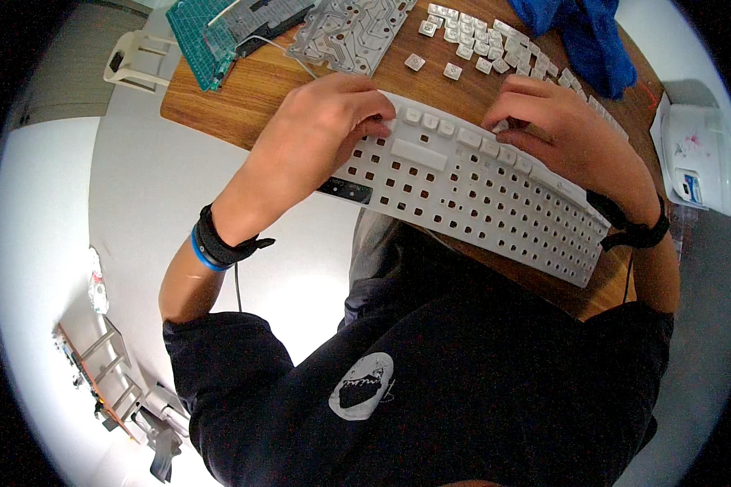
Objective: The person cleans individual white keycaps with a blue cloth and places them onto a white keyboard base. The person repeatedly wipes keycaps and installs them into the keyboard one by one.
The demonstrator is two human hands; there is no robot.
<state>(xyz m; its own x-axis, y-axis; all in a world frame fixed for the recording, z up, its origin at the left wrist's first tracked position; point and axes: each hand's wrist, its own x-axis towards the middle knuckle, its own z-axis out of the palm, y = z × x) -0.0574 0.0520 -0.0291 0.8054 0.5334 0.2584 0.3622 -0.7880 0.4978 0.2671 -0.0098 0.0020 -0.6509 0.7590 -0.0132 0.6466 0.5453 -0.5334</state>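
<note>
Done: my keyboard frame (471,191) carries one top row of keys.
Left: most sockets empty; loose keys (479,40) wait on the worktop (252,89).
Hands: left hand (321,122) curled on the frame's edge; right hand (556,122) seemingly pinching a key.

Left hand: I see my left hand (321,122) curled over the far left edge of the white keyboard frame (471,199), fingertips pressing on it.
Right hand: my right hand (556,126) lies on the frame's upper right part, fingers bent over a key.
Frame: mostly bare square holes, a few keys seated along its top rows.
Loose keycaps (483,45): scattered beyond the frame on the wooden table (252,93).
Farther back: a clear circuit membrane (345,32), a green cutting mat (196,36), a blue cloth (589,32).
</note>
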